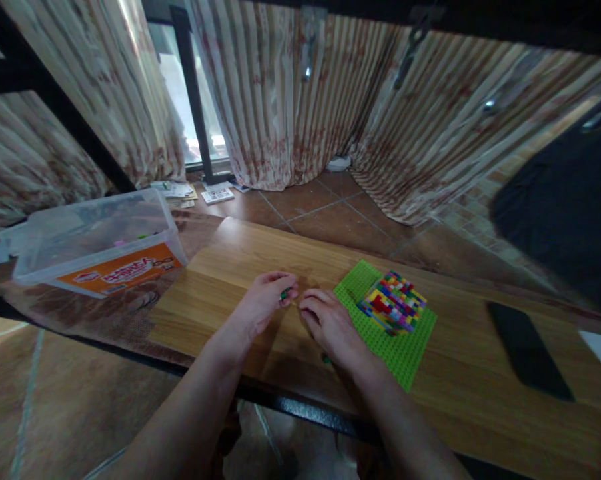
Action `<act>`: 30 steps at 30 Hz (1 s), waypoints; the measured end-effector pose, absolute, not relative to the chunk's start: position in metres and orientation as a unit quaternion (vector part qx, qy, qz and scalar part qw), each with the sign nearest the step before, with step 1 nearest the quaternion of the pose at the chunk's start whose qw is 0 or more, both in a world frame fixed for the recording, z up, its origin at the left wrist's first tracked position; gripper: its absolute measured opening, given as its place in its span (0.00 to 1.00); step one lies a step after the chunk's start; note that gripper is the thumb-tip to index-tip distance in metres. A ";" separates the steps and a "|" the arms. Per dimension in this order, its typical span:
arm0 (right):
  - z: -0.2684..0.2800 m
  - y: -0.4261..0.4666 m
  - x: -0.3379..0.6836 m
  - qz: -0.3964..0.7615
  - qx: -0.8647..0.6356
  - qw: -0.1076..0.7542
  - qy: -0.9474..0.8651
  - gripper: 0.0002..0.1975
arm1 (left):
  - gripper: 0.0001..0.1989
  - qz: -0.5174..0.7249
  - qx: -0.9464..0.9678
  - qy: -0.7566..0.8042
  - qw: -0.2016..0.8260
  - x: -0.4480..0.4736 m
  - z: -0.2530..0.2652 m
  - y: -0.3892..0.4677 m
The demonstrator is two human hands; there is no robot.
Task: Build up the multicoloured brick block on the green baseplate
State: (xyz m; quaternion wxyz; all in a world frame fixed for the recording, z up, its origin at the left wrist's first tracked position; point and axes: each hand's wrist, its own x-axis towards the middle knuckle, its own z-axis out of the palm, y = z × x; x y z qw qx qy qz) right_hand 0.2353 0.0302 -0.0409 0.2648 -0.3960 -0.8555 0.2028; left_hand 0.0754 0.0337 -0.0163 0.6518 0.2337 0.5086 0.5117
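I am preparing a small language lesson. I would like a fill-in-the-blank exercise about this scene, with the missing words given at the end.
The left hand holds a small piece whose colour is ____.
The multicoloured brick build stands ____ the bright green baseplate.
As the person sees it, the dark flat object lies to the ____ of the baseplate.
The label on the clear plastic box has a mostly ____ background.

Missing words: green; on; right; orange.
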 end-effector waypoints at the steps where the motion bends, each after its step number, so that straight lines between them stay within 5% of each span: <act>1: -0.041 0.030 0.235 0.202 -0.394 0.262 -0.857 0.09 | 0.11 0.511 0.234 0.509 0.652 0.076 -0.017 0.034; 8: -0.039 0.031 0.237 0.217 -0.392 0.287 -0.847 0.08 | 0.12 0.517 0.237 0.503 0.651 0.078 -0.016 0.033; 13: -0.031 0.028 0.239 0.252 -0.421 0.385 -0.782 0.06 | 0.10 0.529 0.216 0.495 0.655 0.080 -0.014 0.033; 25: -0.012 0.018 0.238 0.276 -0.418 0.482 -0.719 0.09 | 0.14 0.502 0.041 0.358 0.786 0.106 -0.012 0.032; 30: -0.014 0.016 0.256 0.260 -0.495 0.396 -0.728 0.09 | 0.15 0.525 0.002 0.331 0.784 0.091 -0.005 0.036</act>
